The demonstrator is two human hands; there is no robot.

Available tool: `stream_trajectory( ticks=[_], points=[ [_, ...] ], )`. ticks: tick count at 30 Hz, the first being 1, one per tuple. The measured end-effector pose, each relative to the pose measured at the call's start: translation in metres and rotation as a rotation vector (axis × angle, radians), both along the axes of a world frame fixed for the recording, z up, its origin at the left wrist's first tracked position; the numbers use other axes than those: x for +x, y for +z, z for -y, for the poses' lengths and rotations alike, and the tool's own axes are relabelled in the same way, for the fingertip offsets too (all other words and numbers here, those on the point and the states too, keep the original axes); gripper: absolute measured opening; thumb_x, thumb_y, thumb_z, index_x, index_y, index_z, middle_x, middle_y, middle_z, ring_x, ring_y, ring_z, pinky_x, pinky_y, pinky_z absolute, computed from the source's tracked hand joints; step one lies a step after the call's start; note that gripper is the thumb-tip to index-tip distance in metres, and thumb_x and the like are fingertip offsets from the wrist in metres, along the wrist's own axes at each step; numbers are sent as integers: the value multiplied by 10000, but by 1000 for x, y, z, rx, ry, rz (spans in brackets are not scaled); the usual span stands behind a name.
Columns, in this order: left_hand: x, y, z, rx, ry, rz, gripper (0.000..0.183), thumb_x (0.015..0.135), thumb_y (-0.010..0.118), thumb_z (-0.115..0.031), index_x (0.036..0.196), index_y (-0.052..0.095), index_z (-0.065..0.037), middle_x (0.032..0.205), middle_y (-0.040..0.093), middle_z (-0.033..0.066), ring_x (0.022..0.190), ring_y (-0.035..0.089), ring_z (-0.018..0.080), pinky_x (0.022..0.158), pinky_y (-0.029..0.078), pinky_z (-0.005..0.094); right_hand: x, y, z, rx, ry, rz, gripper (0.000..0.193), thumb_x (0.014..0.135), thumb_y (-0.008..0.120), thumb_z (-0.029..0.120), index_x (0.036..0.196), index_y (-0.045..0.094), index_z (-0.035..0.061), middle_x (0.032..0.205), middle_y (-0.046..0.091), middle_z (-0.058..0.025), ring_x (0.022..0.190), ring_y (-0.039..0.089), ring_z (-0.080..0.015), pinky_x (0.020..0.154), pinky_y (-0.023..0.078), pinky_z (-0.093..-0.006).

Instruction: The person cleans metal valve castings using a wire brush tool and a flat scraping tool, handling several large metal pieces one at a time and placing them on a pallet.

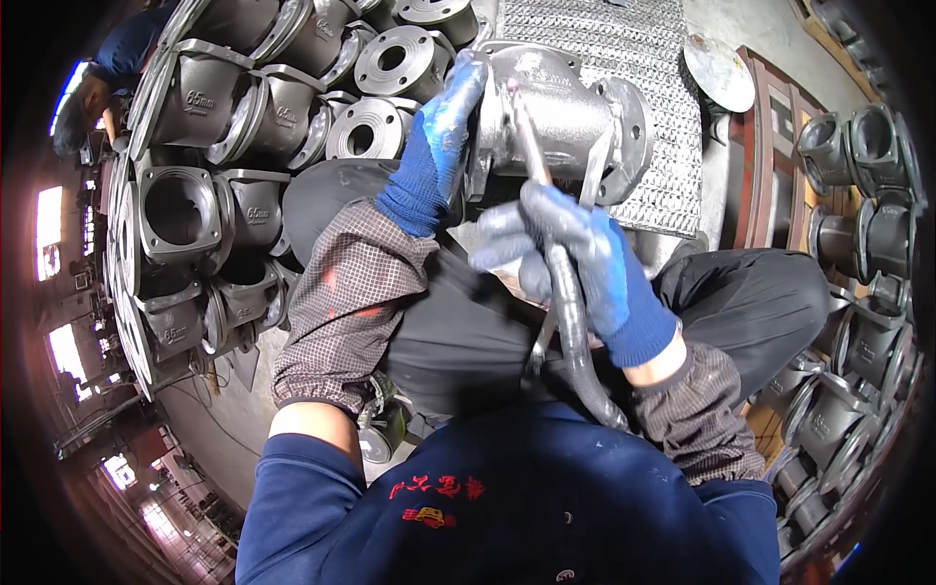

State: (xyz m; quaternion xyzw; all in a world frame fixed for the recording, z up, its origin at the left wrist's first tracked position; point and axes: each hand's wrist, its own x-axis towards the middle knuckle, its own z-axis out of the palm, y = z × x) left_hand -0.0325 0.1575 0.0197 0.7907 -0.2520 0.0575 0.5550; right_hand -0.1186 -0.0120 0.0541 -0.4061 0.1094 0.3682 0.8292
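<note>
A grey cast-metal valve body (561, 102) with flanged ends lies on its side in front of me. My left hand (444, 127), in a blue glove, grips its left flange, fingers along the rim and the thumb out of sight. My right hand (580, 253), also gloved, is closed around a slim rod-shaped tool (529, 136) with a thick dark hose (577, 346) running back toward my lap. The tool's tip meets the casting near the left flange. A narrow pale bar (598, 166) also passes by the right hand; whether it is held cannot be made out. Some right fingers are blurred.
Stacked grey valve bodies (200, 97) fill the left side. More castings (848, 331) stand along the right on wooden boards. Beneath the workpiece is a textured metal plate (658, 97), with a pale round disc (719, 73) beside it. Another person (97, 93) is at the far left.
</note>
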Motion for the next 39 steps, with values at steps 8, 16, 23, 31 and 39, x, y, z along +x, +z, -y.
stream_trajectory(
  ticks=[8,16,23,31,39],
  points=[
    [11,-13,-6,347,54,300,289,876,487,-61,1142,513,51,1237,478,276,1237,417,374,1005,366,384,-8,-4,-19,174,-13,-229,436,931,456,357,1015,569,-56,834,670,-165,585,569,-117,508,433,-204],
    [6,-25,-20,203,0,152,332,867,516,-100,1173,541,26,1343,420,222,1264,395,335,1005,375,361,8,-2,-33,185,-135,-158,491,924,443,385,1109,516,-64,922,665,-175,507,498,-60,399,353,-175],
    [7,-22,-22,292,16,137,347,883,520,-164,1190,536,-3,1362,377,253,1272,379,353,1015,358,377,24,-5,-41,295,-184,-118,425,927,425,383,989,557,-17,872,676,-147,461,430,-63,387,326,-178],
    [14,-30,-19,240,-12,188,493,848,537,-353,1195,530,-2,1267,474,264,1277,357,390,1026,331,413,17,-7,-39,282,-186,-170,439,921,443,381,1052,546,-25,917,672,-161,488,490,-71,413,340,-172],
    [23,-43,-33,105,-33,-11,426,933,415,-321,1207,538,-18,1360,383,249,1242,422,316,1009,354,355,-35,-12,-56,94,-281,-181,480,924,446,410,1074,550,-35,867,672,-145,583,560,-86,450,375,-179]
  ],
)
